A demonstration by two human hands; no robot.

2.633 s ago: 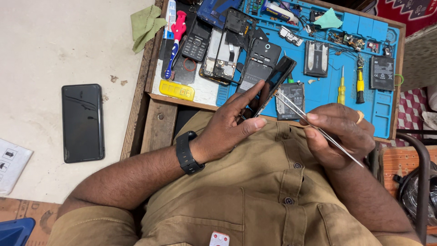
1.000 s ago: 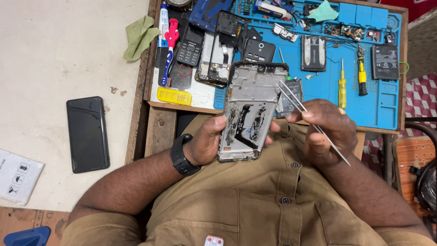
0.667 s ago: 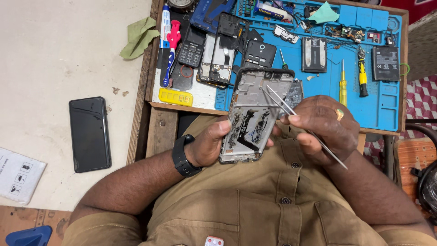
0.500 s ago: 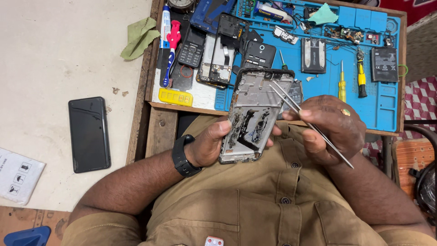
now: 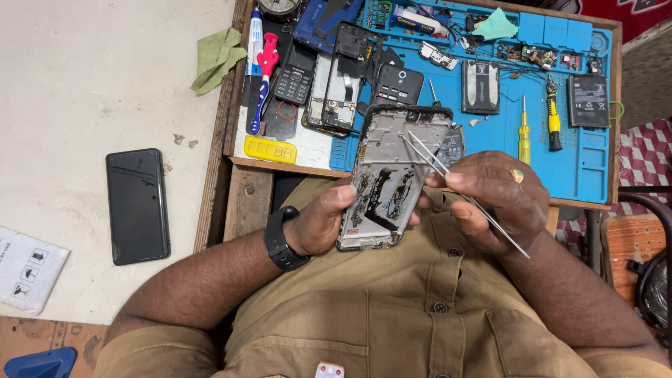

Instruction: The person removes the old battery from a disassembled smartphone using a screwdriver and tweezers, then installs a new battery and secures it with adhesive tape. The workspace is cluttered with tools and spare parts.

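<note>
From the head view, a pale surface carries a black smartphone lying flat, a green cloth and a white leaflet. Beside it a wooden tray holds a blue repair mat strewn with opened phones, two batteries, a yellow screwdriver and a toothbrush. Above the person's lap, the left hand grips an opened phone frame, grey metal inside, black-smeared low down. The right hand pinches steel tweezers, tips on the frame's upper half.
</note>
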